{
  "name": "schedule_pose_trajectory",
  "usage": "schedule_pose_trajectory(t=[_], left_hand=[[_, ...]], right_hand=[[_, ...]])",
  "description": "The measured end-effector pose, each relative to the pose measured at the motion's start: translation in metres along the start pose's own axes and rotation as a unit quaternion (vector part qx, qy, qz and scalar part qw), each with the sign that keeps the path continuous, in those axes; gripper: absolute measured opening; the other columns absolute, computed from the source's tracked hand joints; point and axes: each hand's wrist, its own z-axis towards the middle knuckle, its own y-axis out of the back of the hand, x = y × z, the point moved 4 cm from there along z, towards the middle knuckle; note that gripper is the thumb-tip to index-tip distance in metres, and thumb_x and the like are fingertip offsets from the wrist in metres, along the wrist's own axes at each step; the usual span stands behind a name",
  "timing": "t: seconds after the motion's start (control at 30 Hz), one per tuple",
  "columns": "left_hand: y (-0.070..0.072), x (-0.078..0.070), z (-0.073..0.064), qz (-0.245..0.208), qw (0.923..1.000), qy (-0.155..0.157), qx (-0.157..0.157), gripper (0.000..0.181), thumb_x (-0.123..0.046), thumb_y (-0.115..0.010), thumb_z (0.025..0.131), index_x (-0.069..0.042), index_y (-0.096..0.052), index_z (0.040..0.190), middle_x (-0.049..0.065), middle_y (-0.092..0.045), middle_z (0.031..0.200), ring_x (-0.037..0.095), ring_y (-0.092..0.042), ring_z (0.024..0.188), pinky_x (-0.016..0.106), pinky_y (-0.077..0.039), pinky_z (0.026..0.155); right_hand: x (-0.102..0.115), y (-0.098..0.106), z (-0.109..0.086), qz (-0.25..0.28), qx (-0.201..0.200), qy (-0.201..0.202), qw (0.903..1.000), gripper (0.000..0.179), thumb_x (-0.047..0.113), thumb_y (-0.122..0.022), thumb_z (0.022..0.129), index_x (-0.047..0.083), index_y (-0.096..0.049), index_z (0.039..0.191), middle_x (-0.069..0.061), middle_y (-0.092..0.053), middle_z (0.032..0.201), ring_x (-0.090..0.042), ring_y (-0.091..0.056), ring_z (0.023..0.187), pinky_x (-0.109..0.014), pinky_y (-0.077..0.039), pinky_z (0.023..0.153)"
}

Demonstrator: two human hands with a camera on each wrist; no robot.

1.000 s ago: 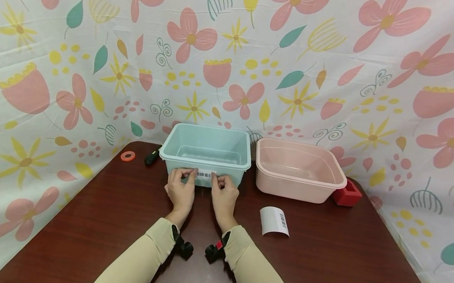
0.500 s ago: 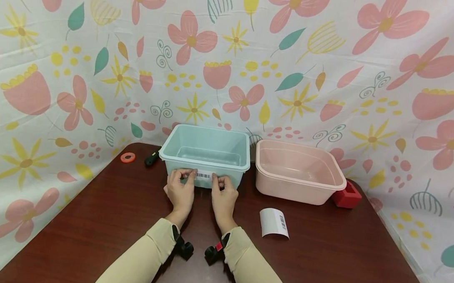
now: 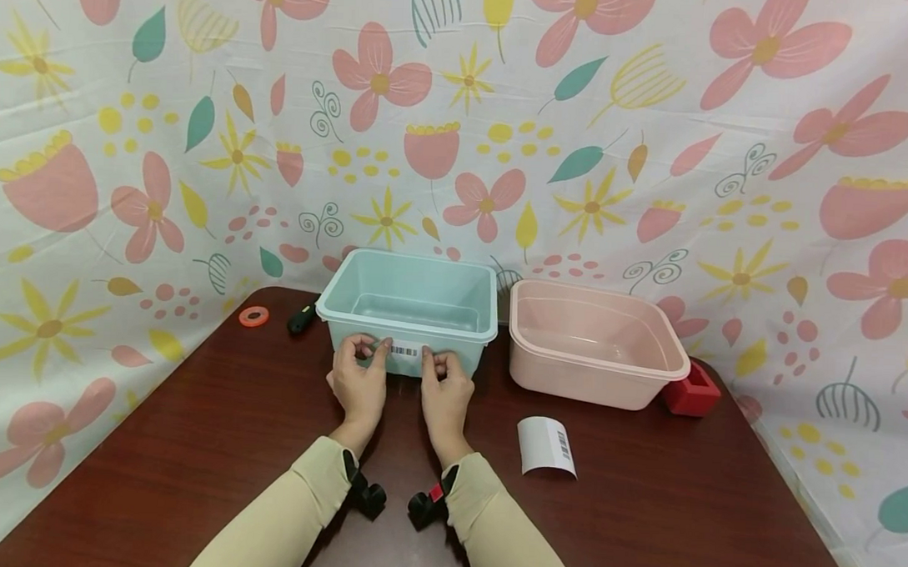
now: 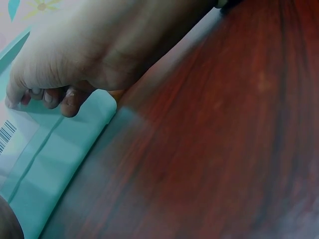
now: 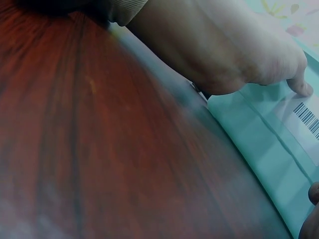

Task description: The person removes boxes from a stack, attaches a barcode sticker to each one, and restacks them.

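Observation:
A white barcode label [image 3: 404,350] lies along the front wall of a light blue tub [image 3: 333,314]. My left hand [image 3: 358,387] pinches the label's left end, thumb and forefinger right at the wall. At the other end, my right hand [image 3: 447,397] pinches it in the same way, the remaining fingers curled. In the left wrist view, fingertips [image 4: 11,102] touch the corner of the label [image 4: 10,132]. The right wrist view shows a fingertip [image 5: 302,88] on the opposite corner, beside the printed bars.
A pink tub [image 3: 593,376] stands right of the blue one, with a red block-like holder [image 3: 692,392] behind its corner. A curved white sheet with a barcode [image 3: 544,445] lies in front. An orange ring [image 3: 253,316] and a black-handled tool [image 3: 301,319] lie at left on the brown table [image 3: 217,409].

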Motion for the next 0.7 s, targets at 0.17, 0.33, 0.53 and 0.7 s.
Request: schedule_pose_trajectory(t=[0.17,0.33,0.53,0.7], left_hand=[[-0.0007,0.0001,-0.0005,-0.002,1.0000,-0.004,-0.002,0.029,-0.034,-0.079,0.089,-0.014,-0.058,0.091,0.001,-0.054,0.081,0.019,-0.051,0.080,0.046,-0.027,0.084],[-0.0005,0.0009,-0.0016,-0.003,1.0000,0.005,0.000,0.029,-0.034,-0.077,0.090,-0.014,-0.057,0.090,0.000,-0.053,0.081,0.018,-0.051,0.078,0.046,-0.026,0.084],[-0.0005,0.0011,-0.0020,-0.002,1.0000,0.007,0.003,0.027,-0.032,-0.076,0.091,-0.013,-0.056,0.089,0.001,-0.053,0.081,0.018,-0.051,0.078,0.044,-0.026,0.083],[0.0001,-0.0005,-0.0013,-0.005,0.9999,0.008,0.007,0.026,-0.030,-0.075,0.092,-0.013,-0.056,0.089,0.002,-0.053,0.081,0.018,-0.050,0.077,0.045,-0.025,0.082]], right_hand=[[-0.0019,0.0001,-0.0002,0.005,0.004,-0.004,1.0000,0.027,0.022,-0.072,0.095,0.015,-0.059,0.072,0.004,-0.053,0.061,-0.007,-0.045,0.046,-0.024,-0.040,0.045],[-0.0029,0.0007,-0.0006,0.003,0.005,-0.007,1.0000,0.027,0.022,-0.073,0.095,0.016,-0.059,0.072,0.005,-0.053,0.061,-0.007,-0.045,0.047,-0.025,-0.040,0.046],[-0.0038,0.0009,-0.0009,0.006,0.006,-0.009,0.9999,0.028,0.026,-0.071,0.096,0.015,-0.060,0.072,0.005,-0.053,0.060,-0.007,-0.045,0.046,-0.026,-0.041,0.045],[-0.0032,0.0002,-0.0006,0.005,0.013,-0.015,0.9998,0.029,0.030,-0.070,0.097,0.017,-0.060,0.073,0.006,-0.054,0.061,-0.006,-0.045,0.046,-0.026,-0.041,0.046]])
